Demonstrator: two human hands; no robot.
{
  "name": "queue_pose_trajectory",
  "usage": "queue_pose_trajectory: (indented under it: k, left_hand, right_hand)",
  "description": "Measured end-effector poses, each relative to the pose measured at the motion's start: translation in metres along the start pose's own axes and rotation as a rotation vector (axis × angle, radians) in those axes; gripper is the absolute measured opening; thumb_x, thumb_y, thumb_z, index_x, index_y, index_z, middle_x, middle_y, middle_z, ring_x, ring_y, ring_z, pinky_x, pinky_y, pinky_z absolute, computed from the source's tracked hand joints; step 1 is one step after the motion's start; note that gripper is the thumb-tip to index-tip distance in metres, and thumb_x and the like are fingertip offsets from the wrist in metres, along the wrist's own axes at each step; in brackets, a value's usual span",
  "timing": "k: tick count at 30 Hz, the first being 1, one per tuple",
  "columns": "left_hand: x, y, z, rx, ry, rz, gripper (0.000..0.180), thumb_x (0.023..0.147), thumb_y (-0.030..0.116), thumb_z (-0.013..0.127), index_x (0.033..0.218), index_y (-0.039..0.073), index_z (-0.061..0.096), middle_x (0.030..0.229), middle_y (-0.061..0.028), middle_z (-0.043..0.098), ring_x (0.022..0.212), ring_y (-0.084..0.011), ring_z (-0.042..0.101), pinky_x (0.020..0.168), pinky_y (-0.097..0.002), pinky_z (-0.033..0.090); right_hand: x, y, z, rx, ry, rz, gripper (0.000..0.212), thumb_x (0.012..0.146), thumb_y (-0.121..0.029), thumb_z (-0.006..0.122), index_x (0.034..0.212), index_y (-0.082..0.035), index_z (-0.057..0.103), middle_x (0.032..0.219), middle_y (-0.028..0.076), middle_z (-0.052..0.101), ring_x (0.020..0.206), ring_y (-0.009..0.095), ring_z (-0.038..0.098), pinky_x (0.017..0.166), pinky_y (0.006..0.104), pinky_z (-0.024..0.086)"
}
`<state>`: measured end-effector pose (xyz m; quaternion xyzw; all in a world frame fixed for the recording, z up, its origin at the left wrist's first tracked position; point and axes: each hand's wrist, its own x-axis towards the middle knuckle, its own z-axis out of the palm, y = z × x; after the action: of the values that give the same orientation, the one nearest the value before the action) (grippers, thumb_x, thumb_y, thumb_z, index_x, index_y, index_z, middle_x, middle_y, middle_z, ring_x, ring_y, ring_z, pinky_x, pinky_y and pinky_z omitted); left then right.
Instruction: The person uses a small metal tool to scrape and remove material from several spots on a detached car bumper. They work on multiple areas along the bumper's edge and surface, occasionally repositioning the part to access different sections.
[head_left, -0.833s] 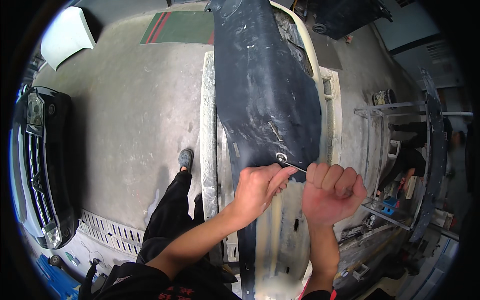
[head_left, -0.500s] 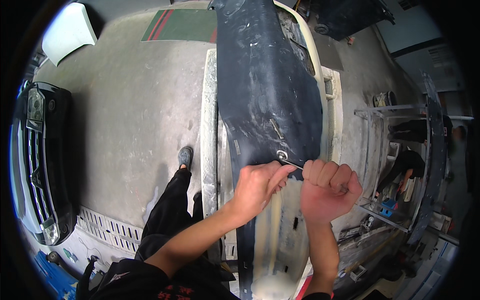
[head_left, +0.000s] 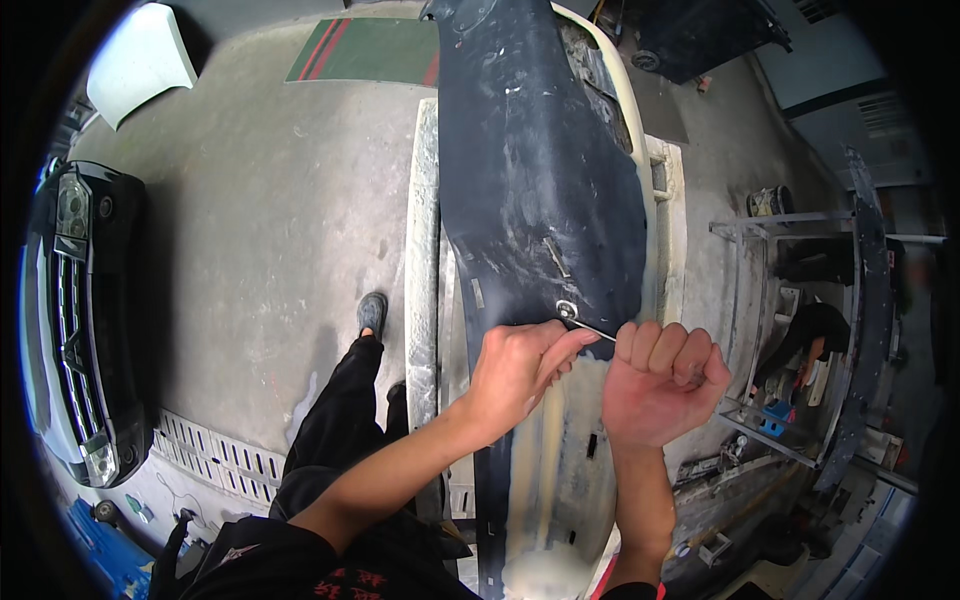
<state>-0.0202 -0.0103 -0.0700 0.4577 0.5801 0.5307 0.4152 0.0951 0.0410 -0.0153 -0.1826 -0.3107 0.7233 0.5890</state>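
A long dark car body panel (head_left: 535, 180), scuffed with pale dust, stretches away in front of me. Near its closer end is a small round metal-ringed fitting (head_left: 567, 310). A thin metal rod (head_left: 597, 329) slants from this fitting into my right hand (head_left: 663, 385), which is closed in a fist around the rod's other end. My left hand (head_left: 517, 375) is closed at the near edge of the dark panel, its thumb stretched along just under the rod. What its curled fingers grip, if anything, is hidden.
Below my hands lies a pale, worn panel section (head_left: 560, 450). A whitish stand rail (head_left: 423, 250) runs along the left. A car front bumper (head_left: 80, 330) stands at far left, a white panel (head_left: 140, 65) behind it. Metal frames (head_left: 790, 216) and a crouching person (head_left: 815, 340) are at right.
My right fist has shifted slightly to the right, and a little more of the rod shows. The left hand keeps about the same place and pose. The whole view has shifted slightly.
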Motion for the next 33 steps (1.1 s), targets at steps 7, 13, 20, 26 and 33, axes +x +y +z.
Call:
queue_pose_trajectory:
  k: [7,13,20,26,33]
  left_hand:
    - [0.000,0.002,-0.002,-0.006,-0.016,0.013,0.025,0.089,0.014,0.062,0.073,-0.005,0.064,0.057,-0.0072,0.059,0.049,-0.0091,0.053,0.047,-0.0244,0.045]
    - [-0.003,0.000,-0.004,-0.052,-0.045,-0.061,0.016,0.088,0.013,0.061,0.083,-0.002,0.067,0.060,-0.0106,0.058,0.050,-0.0186,0.055,0.048,-0.0289,0.045]
    - [-0.001,0.001,-0.005,-0.048,-0.058,-0.019,0.015,0.088,0.013,0.061,0.086,0.000,0.068,0.061,-0.0131,0.057,0.049,-0.0232,0.054,0.048,-0.0316,0.044]
    - [-0.001,-0.003,-0.004,0.004,-0.067,0.032,0.012,0.086,0.011,0.062,0.088,0.000,0.068,0.062,-0.0136,0.057,0.050,-0.0246,0.055,0.049,-0.0319,0.044]
    - [-0.001,-0.004,-0.006,-0.020,-0.049,0.046,0.014,0.087,0.010,0.061,0.084,-0.002,0.068,0.061,-0.0094,0.059,0.050,-0.0145,0.054,0.048,-0.0265,0.045]
  right_hand:
    - [-0.003,0.001,0.001,-0.033,-0.001,-0.045,0.037,0.092,-0.031,0.030,0.059,-0.014,0.026,0.053,-0.001,0.025,0.053,0.014,0.021,0.055,0.0324,0.021]
    - [-0.007,0.007,0.002,-0.190,-0.086,-0.046,0.037,0.092,-0.031,0.031,0.059,-0.014,0.026,0.053,-0.001,0.026,0.054,0.014,0.022,0.055,0.0326,0.022]
    - [-0.007,0.003,0.001,-0.082,-0.052,-0.032,0.038,0.092,-0.031,0.031,0.059,-0.014,0.026,0.054,-0.001,0.027,0.055,0.014,0.022,0.056,0.0329,0.022]
    - [-0.010,0.004,0.001,-0.125,-0.069,-0.065,0.037,0.092,-0.031,0.030,0.060,-0.014,0.027,0.054,0.000,0.027,0.055,0.015,0.022,0.057,0.0331,0.023]
    - [-0.013,0.006,0.000,-0.166,-0.100,-0.084,0.037,0.093,-0.031,0.029,0.061,-0.013,0.028,0.055,0.000,0.028,0.056,0.016,0.023,0.057,0.0348,0.023]
